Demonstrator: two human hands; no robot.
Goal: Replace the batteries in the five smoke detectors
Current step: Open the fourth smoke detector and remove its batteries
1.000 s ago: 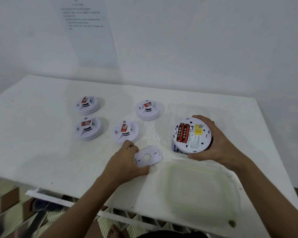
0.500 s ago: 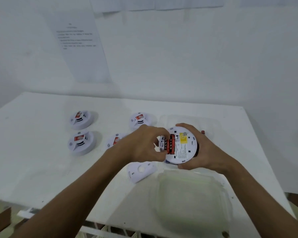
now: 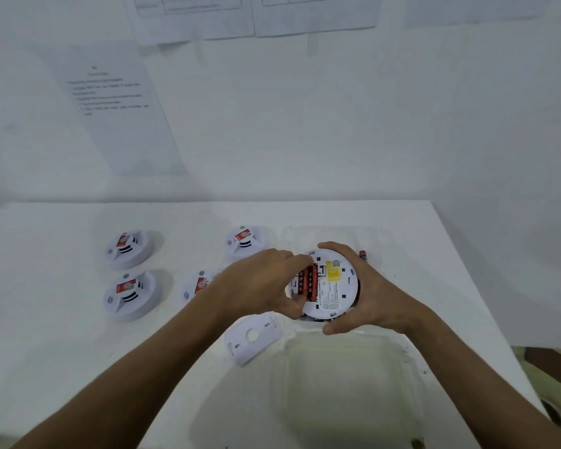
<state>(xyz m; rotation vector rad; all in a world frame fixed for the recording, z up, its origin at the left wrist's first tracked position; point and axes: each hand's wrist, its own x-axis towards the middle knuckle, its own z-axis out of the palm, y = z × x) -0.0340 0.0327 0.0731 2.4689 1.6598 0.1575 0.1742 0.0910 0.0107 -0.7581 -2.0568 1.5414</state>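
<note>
My right hand [image 3: 366, 293] grips a white smoke detector [image 3: 332, 288] turned back side up, its bay showing red batteries [image 3: 308, 283] and a yellow label. My left hand [image 3: 259, 283] reaches over the detector's left edge, fingers and thumb curled at the batteries; whether they pinch one is hidden. The detector's white back cover [image 3: 253, 340] lies on the table just below my left hand. A loose red battery [image 3: 363, 255] lies behind my right hand. Several other white detectors with red labels stand face up to the left, such as one [image 3: 128, 249] and another [image 3: 132, 294].
A clear plastic container [image 3: 347, 384] sits near the table's front edge under my right forearm, and a clear lid or tray [image 3: 386, 234] lies under the held detector. The white table [image 3: 46, 335] meets a white wall with taped paper sheets [image 3: 117, 111]. The table's right edge is close.
My left hand let go of the back cover, left it on the table and moved right onto the detector's battery bay. The view tilted up.
</note>
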